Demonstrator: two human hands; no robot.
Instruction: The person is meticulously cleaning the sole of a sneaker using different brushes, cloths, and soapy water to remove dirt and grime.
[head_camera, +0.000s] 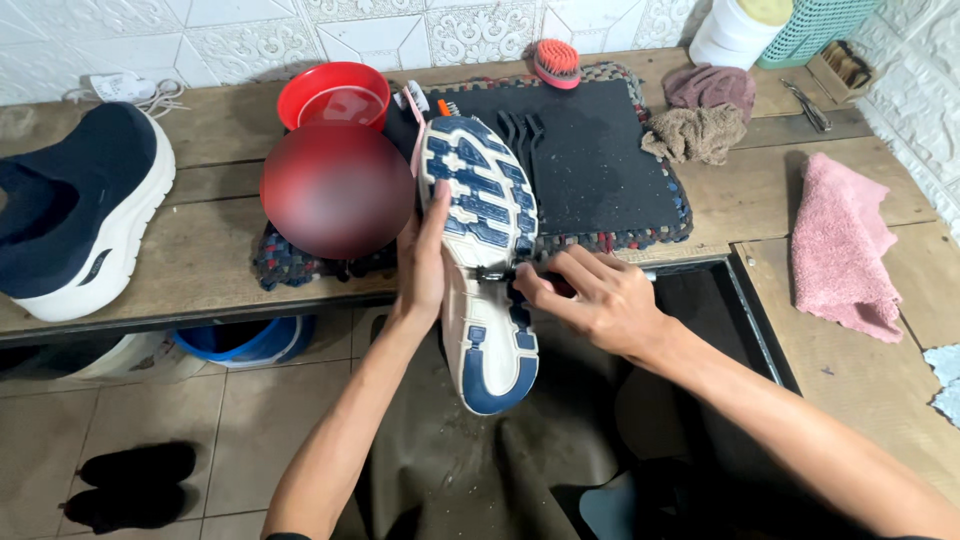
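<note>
My left hand (422, 262) grips a sneaker (484, 250) by its side, sole turned up toward me; the sole is white with blue tread blocks. My right hand (590, 298) pinches a small dark tool (495, 272) and presses its tip into the grooves at the middle of the sole. The shoe's toe rests near a black mat (600, 150) on the wooden bench (200, 200); the heel hangs over my dark apron (480, 460).
A navy sneaker with a white sole (75, 215) lies at the left. A red bowl (335, 95), an orange brush (556, 62), brown rags (700, 125), a pink towel (845, 245) and a white tub (735, 32) stand around. A blue basin (245, 342) sits under the bench.
</note>
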